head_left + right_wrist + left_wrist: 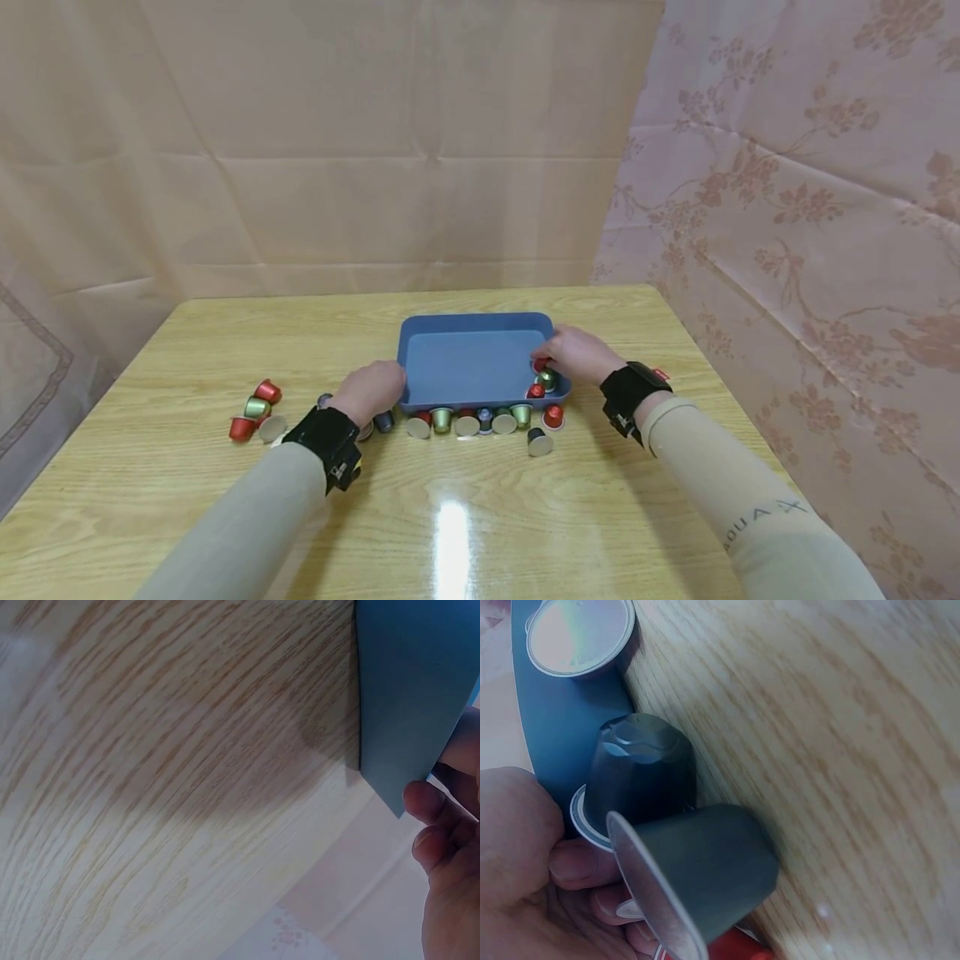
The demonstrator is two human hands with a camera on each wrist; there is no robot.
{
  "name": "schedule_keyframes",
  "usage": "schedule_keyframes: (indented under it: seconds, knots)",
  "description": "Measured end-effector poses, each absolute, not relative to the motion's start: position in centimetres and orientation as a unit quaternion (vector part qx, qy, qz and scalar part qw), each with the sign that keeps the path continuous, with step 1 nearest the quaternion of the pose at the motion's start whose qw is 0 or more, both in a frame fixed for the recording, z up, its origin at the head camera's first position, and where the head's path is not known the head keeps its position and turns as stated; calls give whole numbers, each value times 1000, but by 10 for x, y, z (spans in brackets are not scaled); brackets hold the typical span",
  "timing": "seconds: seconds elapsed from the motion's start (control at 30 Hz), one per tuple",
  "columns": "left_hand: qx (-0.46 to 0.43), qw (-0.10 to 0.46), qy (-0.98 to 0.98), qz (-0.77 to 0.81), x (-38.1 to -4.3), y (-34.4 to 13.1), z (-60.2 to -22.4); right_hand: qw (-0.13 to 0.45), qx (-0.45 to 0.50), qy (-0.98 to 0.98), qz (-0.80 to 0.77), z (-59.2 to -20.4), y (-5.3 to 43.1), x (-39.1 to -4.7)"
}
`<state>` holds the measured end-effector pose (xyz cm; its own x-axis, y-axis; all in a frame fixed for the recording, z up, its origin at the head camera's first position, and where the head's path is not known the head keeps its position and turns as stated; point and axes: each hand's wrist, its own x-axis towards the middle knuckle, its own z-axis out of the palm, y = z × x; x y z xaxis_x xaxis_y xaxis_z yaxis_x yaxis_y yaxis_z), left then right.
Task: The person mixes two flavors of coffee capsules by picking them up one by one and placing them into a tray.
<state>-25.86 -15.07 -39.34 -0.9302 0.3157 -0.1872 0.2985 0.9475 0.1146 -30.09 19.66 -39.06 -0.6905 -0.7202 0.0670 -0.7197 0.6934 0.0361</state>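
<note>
A blue rectangular tray (465, 367) lies on the table. My right hand (581, 354) reaches over its right rim, thumb and forefinger around a red coffee capsule (540, 365); the contact is partly hidden. In the right wrist view, curled fingers (431, 847) lie outside the tray wall (412, 697). A green capsule (548, 381) and another red one (535, 392) sit along the tray's right side. My left hand (370, 390) is against the tray's left side. Its fingers (577, 862) curl close behind two dark capsules (705, 866); whether they hold anything is hidden.
Several capsules, among them a green one (442, 419), line the tray's front edge. A dark capsule (539, 442) lies nearer me. Farther left is a small group with a red capsule (267, 391). Cloth (420, 150) hangs behind the wooden table (420, 517).
</note>
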Motion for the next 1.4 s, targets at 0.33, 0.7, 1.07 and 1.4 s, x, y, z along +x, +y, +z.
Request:
schedule_keyframes:
  seconds: [0.33, 0.7, 1.07, 1.4]
  knots:
    - [156, 106, 981, 42, -259, -151, -394, 40, 392, -919, 22, -391, 201, -301]
    - [157, 104, 981, 42, -258, -151, -393, 97, 378, -919, 58, -382, 202, -296]
    - [165, 99, 981, 34, -258, -150, -393, 138, 370, -916, 73, -373, 204, -291]
    - [160, 103, 981, 37, -259, -151, -394, 136, 381, -911, 75, -373, 204, -284]
